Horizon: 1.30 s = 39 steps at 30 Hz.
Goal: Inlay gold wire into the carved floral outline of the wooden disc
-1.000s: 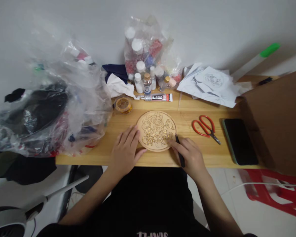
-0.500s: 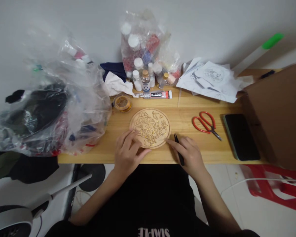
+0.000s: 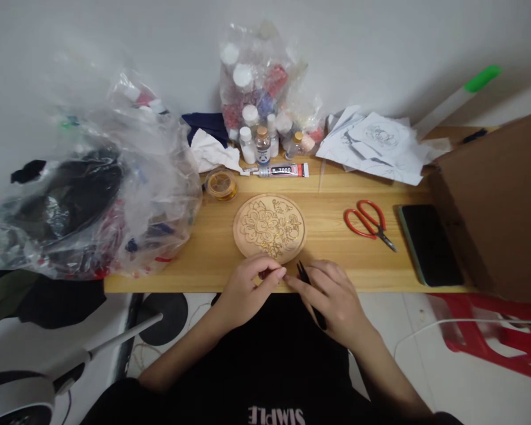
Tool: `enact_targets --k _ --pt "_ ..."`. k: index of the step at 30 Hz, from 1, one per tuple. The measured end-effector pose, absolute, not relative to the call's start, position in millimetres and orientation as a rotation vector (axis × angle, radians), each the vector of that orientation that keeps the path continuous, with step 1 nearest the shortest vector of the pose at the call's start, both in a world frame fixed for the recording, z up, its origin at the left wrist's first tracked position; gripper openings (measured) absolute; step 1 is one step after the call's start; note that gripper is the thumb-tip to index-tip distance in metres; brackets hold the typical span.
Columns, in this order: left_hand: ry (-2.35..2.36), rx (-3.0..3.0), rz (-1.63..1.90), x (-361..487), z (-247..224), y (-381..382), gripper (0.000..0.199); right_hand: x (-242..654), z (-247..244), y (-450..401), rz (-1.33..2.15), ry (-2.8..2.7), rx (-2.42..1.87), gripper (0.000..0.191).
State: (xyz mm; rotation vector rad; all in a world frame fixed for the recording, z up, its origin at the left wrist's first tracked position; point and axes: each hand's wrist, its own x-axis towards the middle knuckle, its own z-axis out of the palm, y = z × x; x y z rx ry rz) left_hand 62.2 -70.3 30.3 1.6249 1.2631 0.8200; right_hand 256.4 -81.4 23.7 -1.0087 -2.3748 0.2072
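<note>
A round wooden board [image 3: 269, 227] with a carved flower pattern and gold lines lies flat near the table's front edge. Just below its lower rim is my left hand [image 3: 252, 289], thumb and forefinger pinched together; what is between them, if anything, is too small to name. My right hand [image 3: 334, 298] holds black tweezers [image 3: 304, 275] under its fingers, tips pointing up and left. The outstretched right forefinger nearly meets the left fingertips. Red-handled scissors [image 3: 371, 223] rest to the right of the board.
Behind the board are a spool of gold wire [image 3: 221, 185], a glue tube [image 3: 287, 170], small bottles [image 3: 262, 144] and papers [image 3: 376, 141]. A plastic bag [image 3: 159, 177] fills the left. A phone [image 3: 431, 245] and a cardboard box [image 3: 495, 206] stand right.
My left hand has left the board, moved right and down, and closed into a pinch. My right hand, with the tweezers, has moved left and down, off the board's edge.
</note>
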Motion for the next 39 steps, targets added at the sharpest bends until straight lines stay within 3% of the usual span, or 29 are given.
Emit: enact_targets --k 8,14,20,26,29,39 --pt "1.238 1.350 0.727 61.6 23.6 -70.8 0.018 256.5 19.3 -78.3 0.158 -2.357 -1.014 0.026" --pt "1.129 1.065 0.603 60.1 22.1 -69.2 0.030 254.3 20.1 -79.0 0.157 -2.335 -0.990 0.030" --pt "1.191 1.039 0.775 63.4 22.8 -69.8 0.033 258.0 17.8 -81.1 0.016 -1.717 -1.310 0.044" --pt "1.369 1.276 0.866 67.8 23.8 -73.2 0.023 250.9 10.9 -75.2 0.636 -1.572 -1.374 0.013" --pt "1.437 1.427 0.861 69.0 24.0 -75.0 0.024 244.5 5.0 -74.7 0.788 -1.554 -1.375 0.004" --pt "1.335 1.140 0.916 73.3 20.9 -74.1 0.026 241.0 6.4 -76.3 1.060 -1.334 -1.333 0.020"
